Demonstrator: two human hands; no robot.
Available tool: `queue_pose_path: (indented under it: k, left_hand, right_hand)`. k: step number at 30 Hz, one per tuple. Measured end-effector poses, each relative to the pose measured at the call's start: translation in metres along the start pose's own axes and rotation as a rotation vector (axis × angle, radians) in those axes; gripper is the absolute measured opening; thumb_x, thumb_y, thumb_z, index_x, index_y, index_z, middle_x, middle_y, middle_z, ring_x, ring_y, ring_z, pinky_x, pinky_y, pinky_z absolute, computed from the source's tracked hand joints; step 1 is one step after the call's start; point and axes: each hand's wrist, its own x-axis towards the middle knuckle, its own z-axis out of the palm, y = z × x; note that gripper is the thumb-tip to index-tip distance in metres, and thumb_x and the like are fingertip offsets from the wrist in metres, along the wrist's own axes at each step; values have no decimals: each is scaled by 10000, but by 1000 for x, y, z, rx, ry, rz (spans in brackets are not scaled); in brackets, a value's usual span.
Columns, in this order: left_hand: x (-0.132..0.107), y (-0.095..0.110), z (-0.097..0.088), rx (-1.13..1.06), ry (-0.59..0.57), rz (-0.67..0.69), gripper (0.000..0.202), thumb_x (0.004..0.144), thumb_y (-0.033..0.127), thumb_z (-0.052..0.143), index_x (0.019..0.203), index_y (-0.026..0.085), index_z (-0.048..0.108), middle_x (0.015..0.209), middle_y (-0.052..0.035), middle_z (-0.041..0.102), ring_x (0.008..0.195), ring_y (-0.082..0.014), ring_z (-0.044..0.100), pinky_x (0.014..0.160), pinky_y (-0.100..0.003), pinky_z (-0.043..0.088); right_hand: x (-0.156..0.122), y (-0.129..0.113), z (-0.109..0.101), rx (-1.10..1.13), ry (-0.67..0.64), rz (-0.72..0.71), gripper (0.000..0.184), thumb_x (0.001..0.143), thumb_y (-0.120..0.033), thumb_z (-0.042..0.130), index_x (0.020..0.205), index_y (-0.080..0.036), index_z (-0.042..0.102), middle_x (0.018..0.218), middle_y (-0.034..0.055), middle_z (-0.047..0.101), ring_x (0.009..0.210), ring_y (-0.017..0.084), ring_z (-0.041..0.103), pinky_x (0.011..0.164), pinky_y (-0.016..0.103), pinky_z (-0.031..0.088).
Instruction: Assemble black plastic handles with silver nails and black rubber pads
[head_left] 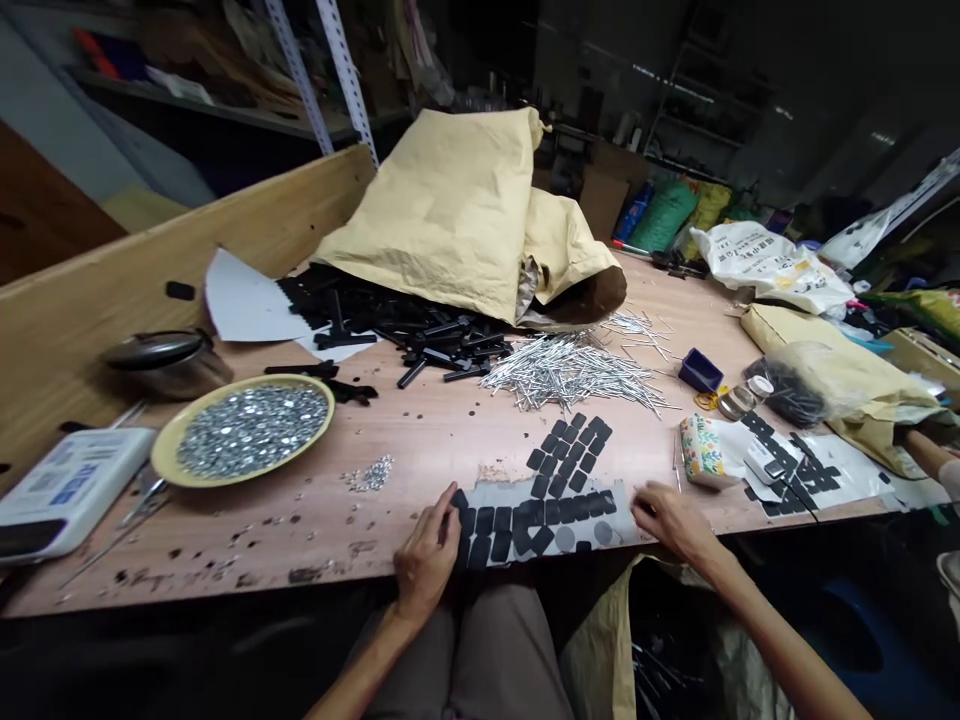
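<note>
"Beige sack (pixel 602 645) below the table's (pixel 427 445) edge, mouth gaping. What could drop in?"

"Black pieces (pixel 502 522). They lie in rows on the grey sheet (pixel 491 492), right by that edge; a dragging wrist could tip some off."

"And the hands?"

"Left hand (pixel 427 555): half curled, fingertips at the leftmost pieces; I can't tell whether it grips one. Right hand (pixel 669 518): loosely curled just beside the sheet's right end; anything inside is hidden. A nudge from either could skew the rows."

"Farther out?"

"Silver bits (pixel 376 472) lie loose, so a sweeping arm could scatter them. Bumping the full bowl (pixel 162 460) would spill more. Behind, the rods (pixel 574 372) might slide if jostled, and the big sack (pixel 442 205), propped over black bars (pixel 450 348), could slump."
</note>
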Motion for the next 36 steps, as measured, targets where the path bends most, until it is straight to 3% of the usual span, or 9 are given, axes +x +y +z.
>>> queue_pose_path:
  k: [2, 5, 7, 10, 15, 19, 23, 30, 36]
  left_hand:
    - [-1, 0, 1, -7, -7, -18, 284, 862, 178, 449, 1058, 173, 654, 804, -65, 729, 599, -135, 637, 545, -211, 397]
    - [-2, -1, 4, -32, -29, -72, 297, 859, 187, 445, 1072, 176, 652, 803, -69, 728, 609, -148, 640, 536, -219, 390]
    - [-3, -1, 5, -90, -54, -142, 304, 848, 198, 455, 1077, 185, 655, 805, -71, 727, 621, -157, 642, 541, -223, 392]
    - [-1, 1, 3, -246, -102, -295, 298, 812, 213, 492, 1051, 212, 670, 861, -78, 724, 669, -175, 646, 598, -230, 424]
    - [14, 5, -9, -560, -131, -590, 292, 749, 236, 563, 1014, 231, 684, 888, -80, 703, 720, -190, 633, 715, -257, 472]
    - [31, 1, -18, -624, -127, -637, 275, 749, 271, 575, 986, 216, 703, 820, -83, 681, 678, -177, 608, 684, -253, 483]
    - [53, -2, -18, -657, -95, -659, 289, 762, 325, 572, 990, 203, 701, 801, -77, 652, 650, -161, 584, 654, -253, 483]
    - [105, -4, 1, -881, -40, -972, 498, 754, 460, 547, 1137, 145, 600, 715, -5, 544, 429, -64, 402, 410, -204, 362]
    - [107, -11, 1, -1014, 44, -1122, 545, 673, 485, 634, 1093, 140, 605, 639, 39, 502, 388, -31, 360, 400, -190, 338]
  right_hand:
    - [-30, 10, -20, 36, -171, -15, 178, 838, -278, 539, 805, -204, 698, 767, 48, 698, 691, 194, 639, 619, 264, 408]
    - [-38, 14, -35, 58, -83, 53, 223, 843, -337, 540, 906, -196, 701, 870, 79, 715, 812, 241, 655, 717, 307, 433]
    - [-14, 8, -33, 95, 40, 85, 248, 869, -330, 495, 877, -185, 696, 863, 85, 710, 799, 228, 656, 714, 301, 443]
    - [49, -15, -18, 164, 161, 68, 254, 872, -288, 474, 764, -181, 677, 783, 68, 698, 720, 200, 653, 650, 272, 450]
    - [154, -90, 15, 254, 266, -191, 164, 872, -217, 489, 885, -190, 650, 838, 40, 688, 770, 158, 642, 657, 222, 440]
    - [221, -142, 14, -85, 263, -291, 220, 916, -170, 413, 961, -198, 626, 914, 59, 648, 788, 156, 605, 594, 221, 400]
    - [279, -166, 6, -255, 264, -335, 253, 887, -74, 410, 932, -189, 630, 936, 83, 618, 845, 187, 565, 624, 254, 394]
    - [320, -187, 19, -393, 230, -501, 245, 862, -30, 417, 946, -175, 596, 963, 89, 597, 831, 181, 531, 667, 281, 406]
    - [323, -206, 21, -437, 227, -593, 312, 911, -83, 360, 1182, -180, 483, 983, 90, 584, 813, 177, 535, 669, 289, 423]
